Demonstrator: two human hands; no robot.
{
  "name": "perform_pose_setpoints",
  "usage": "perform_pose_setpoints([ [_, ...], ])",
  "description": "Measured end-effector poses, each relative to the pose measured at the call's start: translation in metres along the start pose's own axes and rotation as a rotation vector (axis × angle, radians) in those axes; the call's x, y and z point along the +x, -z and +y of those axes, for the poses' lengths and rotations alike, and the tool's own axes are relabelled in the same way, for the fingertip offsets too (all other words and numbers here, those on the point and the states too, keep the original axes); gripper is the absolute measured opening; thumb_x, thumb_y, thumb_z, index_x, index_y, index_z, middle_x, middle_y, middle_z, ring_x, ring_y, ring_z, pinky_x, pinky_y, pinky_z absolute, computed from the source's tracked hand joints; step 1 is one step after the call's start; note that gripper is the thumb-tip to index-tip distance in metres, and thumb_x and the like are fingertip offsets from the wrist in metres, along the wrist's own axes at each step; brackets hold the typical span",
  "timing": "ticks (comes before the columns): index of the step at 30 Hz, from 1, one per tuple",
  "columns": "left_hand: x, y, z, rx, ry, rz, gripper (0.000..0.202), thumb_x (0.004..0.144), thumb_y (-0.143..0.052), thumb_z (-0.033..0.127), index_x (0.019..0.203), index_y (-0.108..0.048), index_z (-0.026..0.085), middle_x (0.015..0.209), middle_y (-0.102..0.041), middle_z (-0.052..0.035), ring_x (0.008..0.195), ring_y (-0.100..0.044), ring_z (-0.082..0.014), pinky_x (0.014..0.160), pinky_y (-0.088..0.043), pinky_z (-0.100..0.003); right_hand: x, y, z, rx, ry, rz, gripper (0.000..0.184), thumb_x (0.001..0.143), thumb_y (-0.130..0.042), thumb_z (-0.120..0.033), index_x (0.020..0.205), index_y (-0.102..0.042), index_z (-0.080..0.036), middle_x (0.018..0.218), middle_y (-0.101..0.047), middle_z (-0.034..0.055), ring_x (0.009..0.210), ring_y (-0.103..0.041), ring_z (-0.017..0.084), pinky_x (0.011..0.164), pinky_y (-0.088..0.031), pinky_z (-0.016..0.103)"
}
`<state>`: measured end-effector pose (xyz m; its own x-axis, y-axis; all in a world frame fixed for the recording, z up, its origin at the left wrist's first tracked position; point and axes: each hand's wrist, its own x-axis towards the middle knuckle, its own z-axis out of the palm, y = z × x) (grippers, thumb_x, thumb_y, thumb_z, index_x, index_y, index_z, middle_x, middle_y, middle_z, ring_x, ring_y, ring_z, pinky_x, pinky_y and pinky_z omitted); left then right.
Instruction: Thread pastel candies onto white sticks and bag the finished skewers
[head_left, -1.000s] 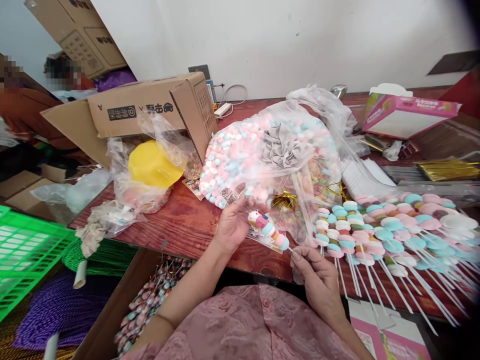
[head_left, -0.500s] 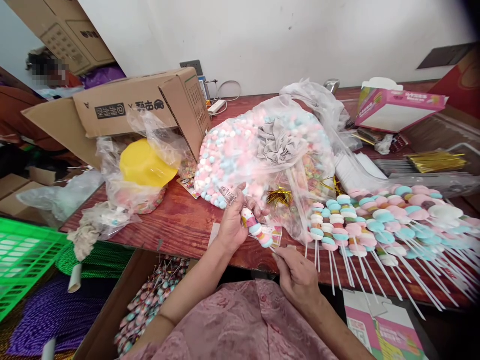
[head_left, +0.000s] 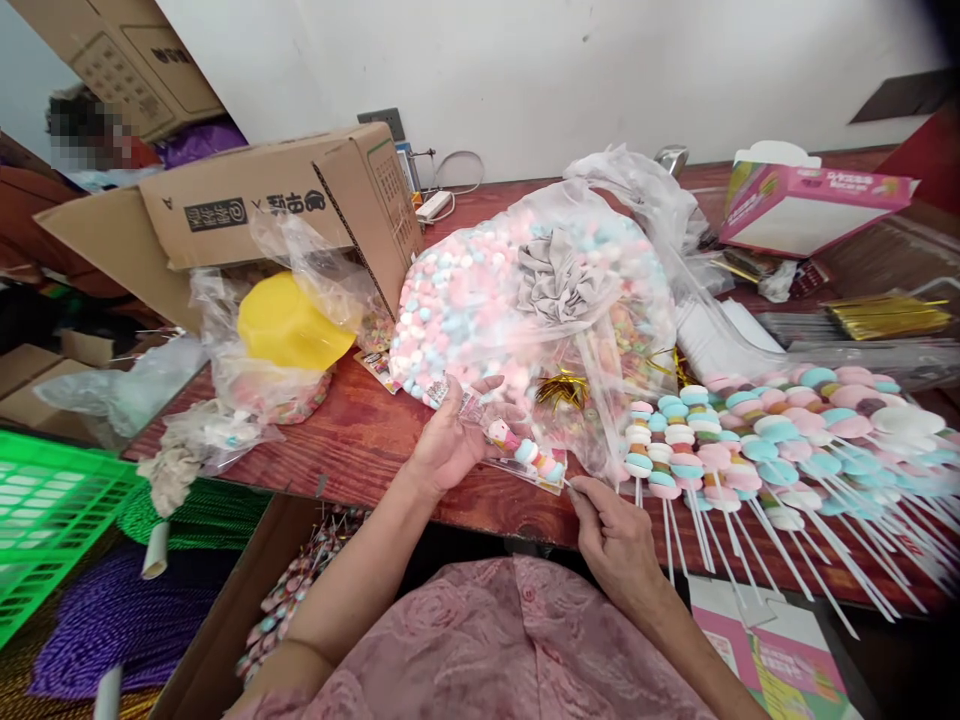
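My right hand (head_left: 615, 535) is closed in a pinch on the white stick of a marshmallow skewer (head_left: 536, 457). Pink, white, blue and orange pieces are threaded on it, and its tip points toward my left hand (head_left: 454, 440). That hand is open, palm up, with thumb and fingers spread just left of the tip. A clear printed wrapper lies around my left fingers and under the skewer; whether the hand touches it I cannot tell. Behind both hands sits a big clear bag of pastel marshmallows (head_left: 465, 300). Gold twist ties (head_left: 562, 390) lie at its front.
Many finished-looking skewers (head_left: 750, 440) are piled at the right, sticks over the table edge. A cardboard box (head_left: 247, 205) and a yellow bowl-like piece (head_left: 292, 320) stand left. A pink carton (head_left: 814, 205) is at the back right. A green basket (head_left: 60, 520) is lower left.
My left hand has let go of the skewer's candy end and spread its fingers. My right hand has moved slightly right with the skewer, which now lies flatter.
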<state>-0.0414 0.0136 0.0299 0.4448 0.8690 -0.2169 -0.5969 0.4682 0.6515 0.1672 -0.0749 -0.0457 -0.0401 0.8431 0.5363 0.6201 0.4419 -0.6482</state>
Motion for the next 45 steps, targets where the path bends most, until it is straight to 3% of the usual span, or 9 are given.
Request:
perform_pose_setpoints([
  [5, 0.005, 0.0, -0.003, 0.001, -0.034, 0.126, 0.044, 0.091, -0.055, 0.055, 0.082, -0.064, 0.014, 0.064, -0.063, -0.0034, 0.068, -0.07, -0.0214, 0.064, -0.054, -0.029, 0.001, 0.002, -0.011, 0.223, -0.141, -0.128, 0.016, 0.095, -0.052, -0.019, 0.086, -0.064, -0.019, 0.064, -0.061, -0.0021, 0.053, -0.057, 0.012, 0.051, -0.046, 0.022],
  [11, 0.001, -0.01, -0.022, -0.071, -0.042, 0.142, 0.045, 0.089, -0.057, 0.056, 0.069, -0.057, 0.015, 0.064, -0.061, -0.0016, 0.074, -0.069, -0.0205, 0.075, -0.055, -0.033, -0.004, -0.005, -0.008, 0.155, -0.073, 0.041, 0.013, 0.09, -0.056, -0.017, 0.094, -0.069, -0.019, 0.085, -0.073, 0.0043, 0.07, -0.066, 0.016, 0.065, -0.05, 0.026],
  [17, -0.001, -0.01, -0.022, -0.167, 0.004, 0.039, 0.051, 0.089, -0.052, 0.062, 0.068, -0.057, 0.016, 0.066, -0.059, -0.0033, 0.073, -0.065, -0.0224, 0.079, -0.055, -0.044, 0.0, 0.002, -0.011, 0.761, -0.564, -0.362, 0.029, 0.092, -0.056, -0.039, 0.073, -0.059, -0.017, 0.054, -0.04, -0.0056, 0.047, -0.033, 0.008, 0.044, -0.026, 0.022],
  [24, -0.004, -0.014, -0.031, -0.06, -0.116, -0.023, 0.041, 0.087, -0.061, 0.055, 0.07, -0.054, 0.018, 0.06, -0.049, 0.0017, 0.062, -0.06, -0.0179, 0.081, -0.053, -0.042, 0.003, -0.001, -0.021, 0.848, -0.677, -0.428, 0.032, 0.089, -0.056, -0.044, 0.071, -0.054, -0.018, 0.053, -0.037, -0.0068, 0.047, -0.025, 0.008, 0.043, -0.019, 0.022],
  [27, -0.005, -0.014, -0.037, -0.061, -0.088, -0.039, 0.045, 0.087, -0.056, 0.06, 0.069, -0.053, 0.019, 0.055, -0.046, 0.0028, 0.056, -0.057, -0.0174, 0.079, -0.054, -0.043, 0.003, -0.003, -0.028, 0.777, -0.584, -0.439, 0.029, 0.093, -0.051, -0.038, 0.071, -0.053, -0.019, 0.052, -0.038, -0.0066, 0.046, -0.03, 0.008, 0.044, -0.024, 0.022],
  [30, -0.001, -0.014, -0.039, -0.11, -0.078, 0.006, 0.047, 0.089, -0.052, 0.062, 0.07, -0.054, 0.019, 0.053, -0.044, 0.0032, 0.055, -0.055, -0.0168, 0.077, -0.055, -0.042, 0.002, -0.005, -0.033, 0.435, -0.266, -0.319, 0.025, 0.095, -0.046, -0.026, 0.073, -0.055, -0.019, 0.056, -0.047, -0.0034, 0.05, -0.043, 0.011, 0.05, -0.033, 0.024],
  [35, 0.012, -0.01, -0.045, -0.151, -0.34, 0.221, 0.033, 0.091, -0.06, 0.044, 0.071, -0.056, 0.018, 0.064, -0.057, 0.0017, 0.067, -0.062, -0.0149, 0.08, -0.055, -0.035, -0.001, -0.009, -0.029, -0.041, 0.167, -0.139, 0.021, 0.093, -0.043, -0.01, 0.085, -0.061, -0.017, 0.068, -0.065, 0.0049, 0.06, -0.06, 0.015, 0.056, -0.039, 0.026],
  [38, 0.014, -0.008, -0.049, -0.107, -0.424, 0.248, 0.031, 0.09, -0.064, 0.04, 0.069, -0.057, 0.017, 0.065, -0.059, 0.0021, 0.062, -0.061, -0.0131, 0.076, -0.055, -0.032, -0.004, -0.01, -0.027, -0.117, 0.235, -0.139, 0.022, 0.091, -0.043, -0.006, 0.089, -0.062, -0.016, 0.068, -0.066, 0.0052, 0.058, -0.062, 0.016, 0.056, -0.041, 0.026],
  [45, 0.007, -0.011, -0.035, -0.242, -0.254, 0.202, 0.048, 0.093, -0.047, 0.058, 0.067, -0.056, 0.019, 0.06, -0.057, 0.0, 0.056, -0.059, -0.0158, 0.068, -0.055, -0.036, -0.004, -0.011, -0.024, -0.027, 0.097, -0.078, 0.02, 0.094, -0.044, -0.01, 0.102, -0.062, -0.017, 0.078, -0.072, 0.0061, 0.059, -0.065, 0.016, 0.055, -0.045, 0.025],
])
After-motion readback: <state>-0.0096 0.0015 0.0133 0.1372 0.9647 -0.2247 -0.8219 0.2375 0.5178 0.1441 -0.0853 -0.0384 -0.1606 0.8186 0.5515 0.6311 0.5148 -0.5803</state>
